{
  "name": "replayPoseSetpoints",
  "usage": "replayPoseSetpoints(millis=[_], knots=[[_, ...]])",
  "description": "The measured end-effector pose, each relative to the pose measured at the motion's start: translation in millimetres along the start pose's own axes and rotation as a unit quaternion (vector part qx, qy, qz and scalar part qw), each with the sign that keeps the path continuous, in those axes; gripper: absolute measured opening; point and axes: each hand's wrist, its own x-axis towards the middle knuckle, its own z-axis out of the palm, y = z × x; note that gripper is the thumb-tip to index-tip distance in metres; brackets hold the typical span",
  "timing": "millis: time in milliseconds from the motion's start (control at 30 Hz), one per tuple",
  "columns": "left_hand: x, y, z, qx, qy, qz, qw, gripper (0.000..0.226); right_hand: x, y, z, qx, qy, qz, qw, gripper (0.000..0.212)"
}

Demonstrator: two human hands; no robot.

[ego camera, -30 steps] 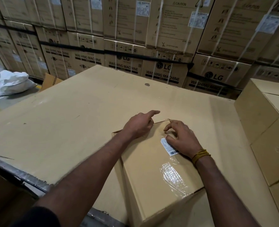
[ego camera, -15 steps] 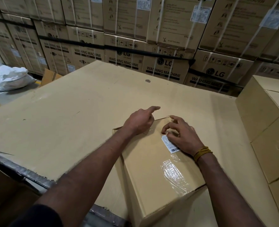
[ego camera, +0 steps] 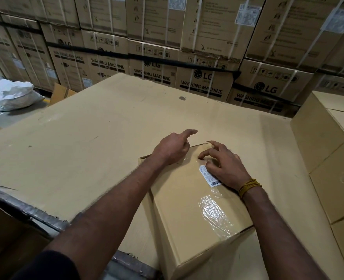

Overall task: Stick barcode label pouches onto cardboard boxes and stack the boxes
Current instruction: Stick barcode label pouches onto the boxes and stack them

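Observation:
A plain cardboard box (ego camera: 179, 209) lies on a large cardboard sheet (ego camera: 86, 148) in front of me. A clear plastic pouch (ego camera: 213, 211) with a white barcode label (ego camera: 209, 176) lies along the box's top. My right hand (ego camera: 225, 168), a yellow thread at its wrist, rests over the far end of the pouch and presses down with bent fingertips. My left hand (ego camera: 171, 148) rests on the box's far left corner. Its index finger points forward and the other fingers are tucked under. What lies beneath either palm is hidden.
A stack of plain cardboard boxes (ego camera: 328, 148) stands close on the right. Strapped washing machine cartons (ego camera: 203, 81) form a wall behind. White sacks (ego camera: 15, 93) lie on the floor at far left. A metal edge (ego camera: 25, 209) runs under the sheet's near left side.
My right fingers have shifted a little over the pouch's far end. My left hand stays on the corner with its index finger out.

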Motion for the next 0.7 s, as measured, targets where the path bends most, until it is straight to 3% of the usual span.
replayPoseSetpoints(millis=[700], knots=[[-1.3, 1.1, 0.2, 0.003, -0.002, -0.004, 1.000, 0.054, 1.4, 2.4, 3.3, 0.007, 0.018, 0.025, 1.000, 0.017]])
